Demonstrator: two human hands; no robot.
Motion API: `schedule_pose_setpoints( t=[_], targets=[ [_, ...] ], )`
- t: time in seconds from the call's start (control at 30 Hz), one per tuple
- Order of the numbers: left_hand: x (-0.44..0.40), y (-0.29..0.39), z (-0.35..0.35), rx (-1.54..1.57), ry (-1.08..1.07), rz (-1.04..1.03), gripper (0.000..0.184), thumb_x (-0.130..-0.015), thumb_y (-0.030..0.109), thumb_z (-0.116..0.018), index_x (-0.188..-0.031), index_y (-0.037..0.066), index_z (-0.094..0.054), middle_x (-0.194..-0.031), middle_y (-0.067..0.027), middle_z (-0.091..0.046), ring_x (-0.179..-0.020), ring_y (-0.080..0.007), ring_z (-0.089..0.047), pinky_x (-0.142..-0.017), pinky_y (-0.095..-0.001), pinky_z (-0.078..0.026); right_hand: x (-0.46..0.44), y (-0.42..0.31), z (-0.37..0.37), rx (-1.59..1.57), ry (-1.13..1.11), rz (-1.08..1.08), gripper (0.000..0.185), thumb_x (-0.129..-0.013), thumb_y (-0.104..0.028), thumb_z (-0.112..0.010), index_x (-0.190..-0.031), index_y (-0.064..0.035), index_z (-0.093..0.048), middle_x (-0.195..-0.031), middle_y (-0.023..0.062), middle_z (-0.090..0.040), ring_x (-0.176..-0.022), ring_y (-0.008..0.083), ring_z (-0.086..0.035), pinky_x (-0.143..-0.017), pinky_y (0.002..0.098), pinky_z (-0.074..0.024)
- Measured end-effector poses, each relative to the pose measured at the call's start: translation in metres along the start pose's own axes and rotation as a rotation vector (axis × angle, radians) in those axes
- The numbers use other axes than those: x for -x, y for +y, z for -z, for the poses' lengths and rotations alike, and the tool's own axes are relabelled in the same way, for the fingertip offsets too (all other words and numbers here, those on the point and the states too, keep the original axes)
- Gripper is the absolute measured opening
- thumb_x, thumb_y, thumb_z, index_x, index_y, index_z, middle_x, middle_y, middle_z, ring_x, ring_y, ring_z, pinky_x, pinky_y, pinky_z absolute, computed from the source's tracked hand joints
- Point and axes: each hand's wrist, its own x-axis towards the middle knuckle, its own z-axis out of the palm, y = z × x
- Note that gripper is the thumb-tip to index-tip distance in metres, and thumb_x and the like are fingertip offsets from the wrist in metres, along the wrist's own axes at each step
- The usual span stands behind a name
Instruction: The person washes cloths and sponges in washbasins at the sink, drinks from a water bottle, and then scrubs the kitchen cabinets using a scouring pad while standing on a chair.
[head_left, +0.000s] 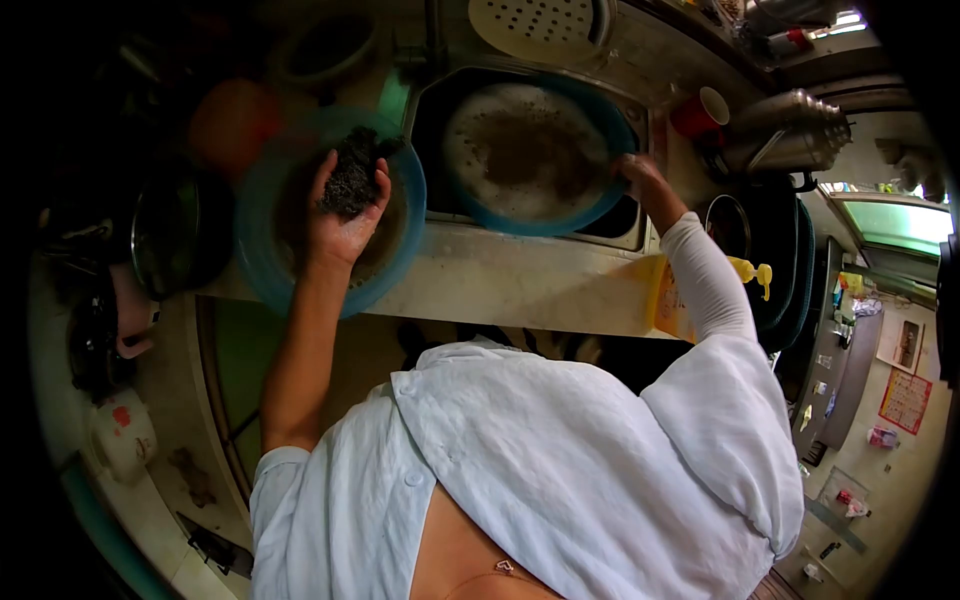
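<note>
A clump of dark, wet, stringy material rests in my left hand, palm up with the fingers curled around it. Beneath that hand is a blue basin with brownish water in it. My right hand is at the right rim of a second blue basin, its fingers closed on the edge. That basin sits in the sink and holds foamy, brown-tinged water.
A yellow pump bottle stands near my right forearm. Beyond the sink are a perforated white tray, a red cup and metal pots. A dark pan is at left.
</note>
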Motion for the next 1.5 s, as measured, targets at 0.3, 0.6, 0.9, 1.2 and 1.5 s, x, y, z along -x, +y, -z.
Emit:
schedule_pose_setpoints(
  t=[0.3, 0.6, 0.9, 1.2, 1.5],
  targets=[
    [0.012, 0.010, 0.002, 0.027, -0.039, -0.029, 0.030, -0.081, 0.019, -0.056, -0.102, -0.002, -0.051, -0.098, -0.0158, -0.053, -0.090, -0.0288, -0.051, -0.074, -0.0356, -0.048, 0.016, -0.064, -0.014, 0.281, 0.236, -0.187, 0.008, -0.073, -0.012, -0.060, -0.076, -0.0048, -0.061, -0.083, 0.0095, -0.056, -0.078, 0.0254, -0.055, -0.070, 0.0368, -0.0466],
    [0.017, 0.012, 0.003, 0.029, -0.050, -0.043, 0.030, -0.081, 0.017, -0.056, -0.104, -0.002, -0.051, -0.100, -0.0157, -0.053, -0.090, -0.0292, -0.051, -0.074, -0.0361, -0.048, 0.044, -0.091, 0.011, 0.563, 0.162, 0.028, 0.008, -0.073, -0.009, -0.060, -0.078, -0.0031, -0.063, -0.074, 0.0079, -0.059, -0.067, 0.0198, -0.058, -0.063, 0.0297, -0.0462],
    [0.027, 0.012, 0.007, 0.044, -0.119, -0.045, 0.033, -0.084, 0.018, -0.051, -0.108, -0.004, -0.046, -0.103, -0.0188, -0.051, -0.093, -0.0293, -0.050, -0.076, -0.0365, -0.046, 0.069, -0.123, 0.020, 0.420, 0.039, 0.138, 0.006, -0.068, -0.003, -0.062, -0.070, 0.0010, -0.059, -0.067, 0.0082, -0.056, -0.059, 0.0199, -0.056, -0.054, 0.0309, -0.0462],
    [0.052, 0.017, 0.011, 0.030, -0.061, -0.124, 0.031, -0.082, 0.017, -0.055, -0.106, -0.002, -0.049, -0.100, -0.0155, -0.053, -0.090, -0.0286, -0.052, -0.073, -0.0363, -0.048, 0.062, -0.060, 0.029, 0.053, 0.340, -0.143, 0.005, -0.070, 0.002, -0.054, -0.071, -0.0025, -0.055, -0.072, 0.0093, -0.054, -0.062, 0.0201, -0.055, -0.058, 0.0341, -0.0500],
    [0.073, 0.015, 0.004, 0.034, -0.102, -0.177, 0.030, -0.083, 0.017, -0.054, -0.106, -0.001, -0.049, -0.102, -0.0161, -0.051, -0.090, -0.0283, -0.051, -0.073, -0.0364, -0.047, 0.094, -0.037, -0.005, -0.171, 0.286, -0.259, 0.008, -0.065, 0.002, -0.058, -0.066, -0.0055, -0.054, -0.072, 0.0075, -0.053, -0.063, 0.0183, -0.055, -0.057, 0.0260, -0.0479]
  ],
)
